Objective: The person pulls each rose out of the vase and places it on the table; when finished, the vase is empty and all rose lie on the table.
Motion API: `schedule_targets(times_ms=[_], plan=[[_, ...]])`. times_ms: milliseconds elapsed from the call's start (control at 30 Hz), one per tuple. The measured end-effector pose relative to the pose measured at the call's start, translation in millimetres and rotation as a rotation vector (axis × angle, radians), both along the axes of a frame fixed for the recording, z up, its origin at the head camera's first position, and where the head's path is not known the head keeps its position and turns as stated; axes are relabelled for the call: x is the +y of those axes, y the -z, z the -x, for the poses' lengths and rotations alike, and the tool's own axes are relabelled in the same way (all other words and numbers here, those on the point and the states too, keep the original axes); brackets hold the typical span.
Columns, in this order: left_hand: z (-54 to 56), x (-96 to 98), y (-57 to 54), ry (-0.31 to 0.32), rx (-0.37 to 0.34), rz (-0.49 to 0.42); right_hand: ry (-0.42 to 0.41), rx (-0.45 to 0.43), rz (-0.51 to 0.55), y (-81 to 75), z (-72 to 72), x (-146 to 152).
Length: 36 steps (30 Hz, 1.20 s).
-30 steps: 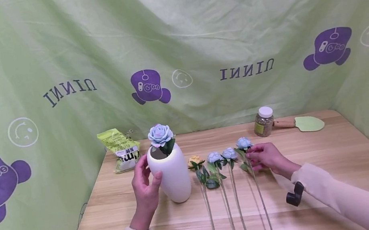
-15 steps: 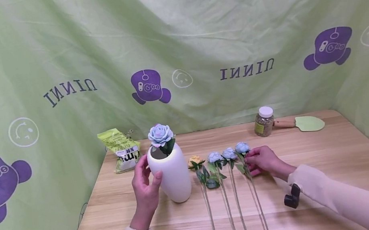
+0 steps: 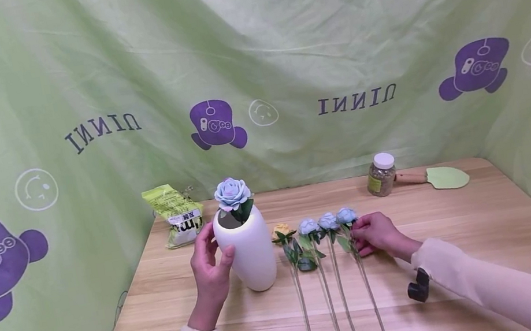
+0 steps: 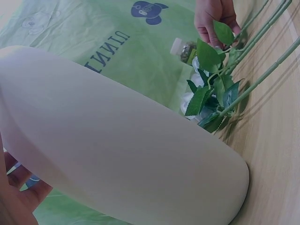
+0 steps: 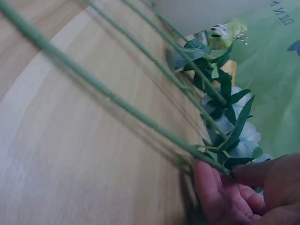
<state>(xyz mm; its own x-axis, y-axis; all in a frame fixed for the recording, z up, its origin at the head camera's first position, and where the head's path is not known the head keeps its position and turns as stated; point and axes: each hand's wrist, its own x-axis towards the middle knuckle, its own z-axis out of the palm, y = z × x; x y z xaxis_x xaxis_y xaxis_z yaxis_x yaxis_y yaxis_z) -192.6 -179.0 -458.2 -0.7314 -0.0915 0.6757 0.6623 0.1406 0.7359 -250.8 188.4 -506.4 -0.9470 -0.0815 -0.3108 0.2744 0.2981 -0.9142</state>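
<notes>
My left hand (image 3: pixel 211 271) grips the white vase (image 3: pixel 251 255) at its left side, with the thumb across the front. In the vase's mouth stands one blue artificial rose (image 3: pixel 232 194). My right hand (image 3: pixel 377 233) pinches the stem of the rightmost blue rose (image 3: pixel 346 215) just under its bloom; the right wrist view shows thumb and fingertips around this stem (image 5: pixel 112 98). Beside it lie two more blue roses, a middle one (image 3: pixel 328 222) and another (image 3: pixel 308 227), then a yellow rose (image 3: pixel 282 230) close to the vase. Their stems run towards the front edge.
At the back left stands a green and white bag (image 3: pixel 180 218). A jar with a white lid (image 3: pixel 381 175) is at the back right, beside a trowel (image 3: pixel 447 177) with a wooden handle. Green printed cloth (image 3: pixel 276 40) surrounds the wooden table (image 3: pixel 425 302).
My right hand has moved a little left with the rightmost blue rose, bringing its bloom close to the neighbouring one. The left hand and the vase have stayed put.
</notes>
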Motion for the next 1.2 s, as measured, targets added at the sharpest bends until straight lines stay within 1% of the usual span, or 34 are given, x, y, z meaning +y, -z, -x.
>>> schedule_targets(times_ms=[167,300,333,400,533,567,633,700,800,867,933,1000,1067,1200], plan=[[-0.7,-0.4,-0.6,-0.003,-0.014,0.006,-0.015,0.027,-0.101,-1.3,-1.4,-0.1],[-0.9,-1.1,-0.2,-0.005,-0.027,0.015,-0.103,0.079,-0.248,-8.3,-6.0,2.6],[-0.8,-1.4,0.0,-0.007,-0.029,0.016,-0.129,0.102,-0.291,-10.3,-7.0,3.3],[-1.1,-1.4,-0.5,-0.008,-0.028,0.011,-0.182,0.181,-0.388,-15.3,-9.4,5.6],[-0.8,-1.2,-0.1,-0.009,-0.021,0.002,-0.216,0.312,-0.536,-23.9,-13.5,10.8],[-0.5,-1.1,0.3,-0.008,-0.021,0.0,-0.22,0.332,-0.561,-26.3,-14.6,12.6],[0.1,-1.2,1.2,-0.007,-0.019,0.0,-0.221,0.342,-0.581,-30.2,-16.2,16.4],[0.4,-1.3,1.4,-0.007,-0.022,0.0,-0.227,0.355,-0.592,-34.8,-17.7,20.1],[-0.1,0.4,0.6,-0.006,-0.026,0.006,-0.235,0.371,-0.573,-43.3,-18.0,26.2],[-0.9,0.6,0.1,-0.01,-0.028,0.007,-0.253,0.388,-0.529,-49.6,-16.1,26.9],[-1.5,0.1,-0.1,-0.013,-0.022,0.007,-0.279,0.409,-0.456,-55.6,-12.6,24.0],[-1.4,-0.9,0.3,-0.014,-0.012,0.006,-0.3,0.439,-0.389,-63.0,-9.7,15.9],[-1.1,-1.1,0.8,-0.01,-0.001,0.0,-0.306,0.476,-0.347,-72.7,-8.2,3.0],[-0.9,1.2,0.7,-0.003,-0.001,0.001,-0.296,0.561,-0.289,-97.6,-8.9,-30.9]])
